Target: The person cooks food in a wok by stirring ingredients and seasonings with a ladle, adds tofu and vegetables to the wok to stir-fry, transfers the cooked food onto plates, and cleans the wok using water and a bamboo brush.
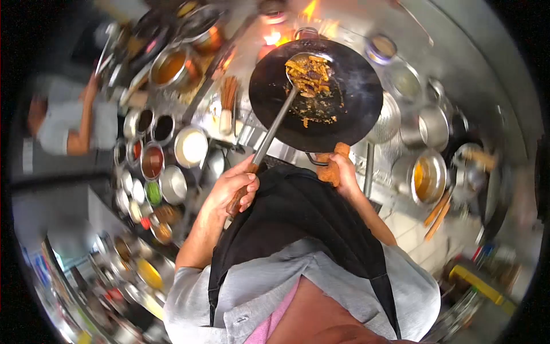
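Far flames (274, 39) rise while our left hand (232, 188) clenches the ladle (278, 123), our right hand (345, 171) a cloth (329, 174), food (309, 74) mostly gathered, scraps (306, 122) left in the wok (356, 97)

Includes, at far left, a person (89, 120) in a light shirt, one arm bent. Comprises, nearer the middle, a cluster of containers: a bowl with white contents (192, 147), a container with dark red contents (152, 161) and a container with green contents (153, 194). Shows, farther up, a pot of orange-brown liquid (169, 66) and a bundle of thin brown sticks (228, 94). Contains, at right, a perforated strainer (387, 121), a steel pot (433, 127) and a pot with yellow-orange contents (424, 178). Has wooden handles (437, 219) just below, plus a yellow bar (478, 284) at lower right.
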{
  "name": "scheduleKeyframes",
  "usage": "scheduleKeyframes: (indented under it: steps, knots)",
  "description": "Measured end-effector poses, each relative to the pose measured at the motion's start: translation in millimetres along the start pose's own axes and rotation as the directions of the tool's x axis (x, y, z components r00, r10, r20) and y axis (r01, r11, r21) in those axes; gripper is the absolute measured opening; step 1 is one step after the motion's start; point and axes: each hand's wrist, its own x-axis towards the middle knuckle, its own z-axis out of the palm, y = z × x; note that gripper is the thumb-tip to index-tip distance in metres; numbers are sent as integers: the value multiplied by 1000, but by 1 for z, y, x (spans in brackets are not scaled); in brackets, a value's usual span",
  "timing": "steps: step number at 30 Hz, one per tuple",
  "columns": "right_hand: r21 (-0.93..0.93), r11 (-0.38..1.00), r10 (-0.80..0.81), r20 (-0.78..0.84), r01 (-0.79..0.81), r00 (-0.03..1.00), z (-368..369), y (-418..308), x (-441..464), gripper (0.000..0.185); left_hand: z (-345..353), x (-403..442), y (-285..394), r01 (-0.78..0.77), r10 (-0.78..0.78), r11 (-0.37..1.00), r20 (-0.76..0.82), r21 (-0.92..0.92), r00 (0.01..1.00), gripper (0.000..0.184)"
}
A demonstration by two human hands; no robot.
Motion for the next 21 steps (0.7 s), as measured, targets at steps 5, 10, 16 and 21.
scheduleKeyframes:
  steps: [5,10,16,21]
  knots:
    - [-412,910,124,192,-35,974,-81,-55,13,37,78,-29,-120,-260,211,949,-255,-179,944,71]
    - [-604,796,327,379,-36,865,-77,-76,-23,33,149,-78,-244,-555,388,758,-448,-342,805,71]
    - [-746,643,680,455,-170,575,-56,-144,4,38,316,-57,-278,-826,414,517,-779,-223,470,71]
    - [-834,545,789,475,-89,389,9,-36,-58,38,308,-123,-369,-974,348,218,-928,-58,134,78]
